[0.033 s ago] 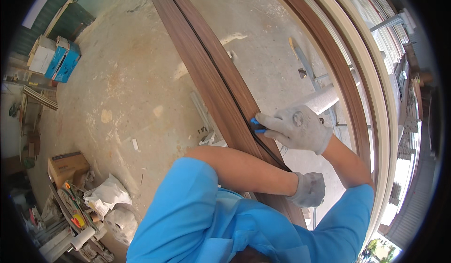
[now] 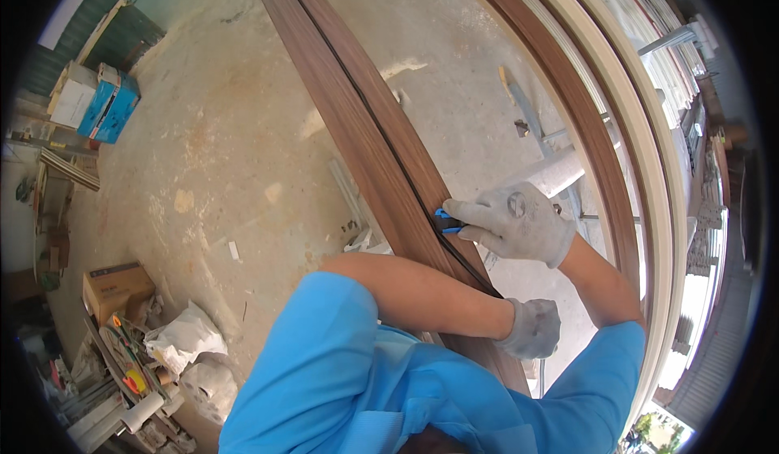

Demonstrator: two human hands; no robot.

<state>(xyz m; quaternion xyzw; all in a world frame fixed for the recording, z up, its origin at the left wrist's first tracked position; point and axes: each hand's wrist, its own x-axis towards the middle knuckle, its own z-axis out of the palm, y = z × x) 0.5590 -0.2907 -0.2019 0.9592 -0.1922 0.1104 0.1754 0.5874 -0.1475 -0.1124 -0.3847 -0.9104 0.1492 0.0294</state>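
Note:
A long brown wood-grain board [image 2: 357, 146] runs diagonally in front of me, with a black strip [image 2: 385, 144] lying along its middle. In my gloved right hand [image 2: 519, 225] is a small black-and-blue hand tool [image 2: 446, 222], pressed to the strip; its exact kind is hard to make out. My left arm crosses over the board. My gloved left hand [image 2: 531, 328] is closed at the board's right side, where the strip veers off the board into it. Its fingertips are hidden.
Long brown and cream profiles [image 2: 604, 129] curve along the right. A blue box [image 2: 109, 103] stands at the far left. Lower left hold a cardboard box [image 2: 120, 290], a white sack [image 2: 187, 336] and assorted tools. A white tube [image 2: 560, 170] lies beyond my right hand.

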